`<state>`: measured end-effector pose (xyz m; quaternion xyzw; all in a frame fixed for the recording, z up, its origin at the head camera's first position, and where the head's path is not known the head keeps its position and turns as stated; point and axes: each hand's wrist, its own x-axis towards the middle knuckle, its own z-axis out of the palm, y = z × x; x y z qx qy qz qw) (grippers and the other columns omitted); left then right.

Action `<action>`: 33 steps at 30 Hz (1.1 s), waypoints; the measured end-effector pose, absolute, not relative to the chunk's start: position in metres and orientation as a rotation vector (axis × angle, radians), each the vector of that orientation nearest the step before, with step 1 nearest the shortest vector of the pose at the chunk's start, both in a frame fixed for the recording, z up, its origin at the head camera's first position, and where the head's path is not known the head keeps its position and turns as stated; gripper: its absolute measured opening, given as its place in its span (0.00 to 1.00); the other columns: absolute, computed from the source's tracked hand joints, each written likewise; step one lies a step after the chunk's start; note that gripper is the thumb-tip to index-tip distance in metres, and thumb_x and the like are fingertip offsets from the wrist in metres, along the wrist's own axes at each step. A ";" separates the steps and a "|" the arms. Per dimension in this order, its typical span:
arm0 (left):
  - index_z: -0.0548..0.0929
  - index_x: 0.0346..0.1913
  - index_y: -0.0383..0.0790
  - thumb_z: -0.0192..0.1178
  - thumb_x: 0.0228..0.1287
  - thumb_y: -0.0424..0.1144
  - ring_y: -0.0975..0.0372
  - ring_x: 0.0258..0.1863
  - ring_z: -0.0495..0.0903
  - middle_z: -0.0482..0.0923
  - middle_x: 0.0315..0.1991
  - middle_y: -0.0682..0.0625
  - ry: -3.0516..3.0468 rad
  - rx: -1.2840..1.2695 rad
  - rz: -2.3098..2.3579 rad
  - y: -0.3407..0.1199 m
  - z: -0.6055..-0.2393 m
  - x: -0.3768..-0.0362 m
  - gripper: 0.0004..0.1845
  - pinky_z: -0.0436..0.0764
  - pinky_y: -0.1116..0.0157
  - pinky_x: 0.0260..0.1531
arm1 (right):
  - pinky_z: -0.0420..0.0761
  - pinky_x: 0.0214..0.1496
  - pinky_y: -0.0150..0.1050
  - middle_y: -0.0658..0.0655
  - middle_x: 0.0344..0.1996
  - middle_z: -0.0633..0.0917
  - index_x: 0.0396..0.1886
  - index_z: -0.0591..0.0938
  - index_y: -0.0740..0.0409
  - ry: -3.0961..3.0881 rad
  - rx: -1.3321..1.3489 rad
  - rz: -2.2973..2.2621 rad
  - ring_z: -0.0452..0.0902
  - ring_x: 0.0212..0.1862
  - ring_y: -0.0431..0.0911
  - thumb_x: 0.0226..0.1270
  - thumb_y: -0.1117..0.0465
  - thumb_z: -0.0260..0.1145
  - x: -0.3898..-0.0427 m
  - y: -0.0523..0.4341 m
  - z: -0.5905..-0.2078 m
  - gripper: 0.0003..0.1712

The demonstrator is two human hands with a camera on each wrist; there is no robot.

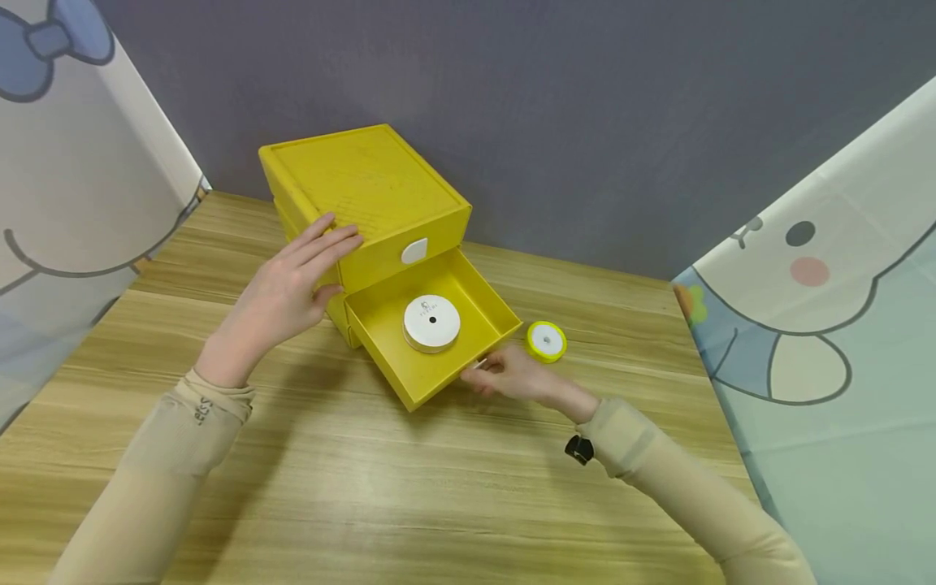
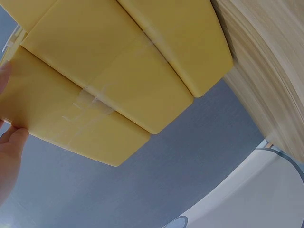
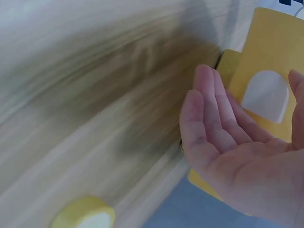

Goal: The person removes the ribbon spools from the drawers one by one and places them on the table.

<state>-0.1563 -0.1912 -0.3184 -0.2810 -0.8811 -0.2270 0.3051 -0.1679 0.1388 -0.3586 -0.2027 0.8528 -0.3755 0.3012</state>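
From the head view I see my left hand [image 1: 292,280] flat, fingers straight, pressed against the side of the yellow drawer box [image 1: 366,183] on the bench [image 1: 366,487]. My right hand [image 1: 512,375] sits at the front of the pulled-out bottom drawer [image 1: 387,341], where a white tape roll [image 1: 432,322] lies. A yellow tape roll [image 1: 546,340] rests on the bench just beside the drawer. Only the right wrist view shows the relaxed, uncurled fingers [image 3: 209,123] by the drawer's white handle [image 3: 266,95], gripping nothing. The left wrist view shows the box's stacked side panels [image 2: 118,71].
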 end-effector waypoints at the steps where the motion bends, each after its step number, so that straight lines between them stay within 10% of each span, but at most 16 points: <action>1: 0.73 0.64 0.34 0.67 0.44 0.16 0.45 0.70 0.64 0.73 0.63 0.39 -2.333 -0.744 -0.601 -0.191 -0.318 -0.156 0.38 0.71 0.48 0.67 | 0.86 0.46 0.55 0.69 0.39 0.87 0.41 0.84 0.68 2.252 -0.554 -0.991 0.84 0.41 0.61 0.68 0.53 0.62 -0.168 0.140 -0.357 0.20; 11: 0.73 0.64 0.34 0.67 0.43 0.16 0.44 0.70 0.64 0.73 0.63 0.39 -2.331 -0.744 -0.608 -0.191 -0.319 -0.157 0.38 0.71 0.48 0.67 | 0.64 0.24 0.27 0.46 0.17 0.76 0.26 0.84 0.60 2.277 -0.617 -0.673 0.59 0.20 0.36 0.66 0.50 0.64 -0.177 0.158 -0.298 0.18; 17: 0.73 0.64 0.33 0.67 0.43 0.15 0.44 0.70 0.64 0.73 0.63 0.39 -2.323 -0.752 -0.604 -0.191 -0.319 -0.157 0.39 0.71 0.48 0.67 | 0.84 0.45 0.37 0.55 0.42 0.88 0.49 0.84 0.60 2.291 -0.645 -0.529 0.82 0.42 0.43 0.66 0.50 0.64 -0.188 0.151 -0.261 0.21; 33: 0.73 0.64 0.33 0.67 0.43 0.15 0.45 0.70 0.64 0.73 0.63 0.39 -2.311 -0.751 -0.603 -0.192 -0.320 -0.157 0.39 0.72 0.49 0.66 | 0.77 0.65 0.47 0.64 0.57 0.80 0.68 0.68 0.58 2.322 -0.739 -0.342 0.74 0.60 0.54 0.60 0.48 0.69 -0.220 0.091 -0.231 0.39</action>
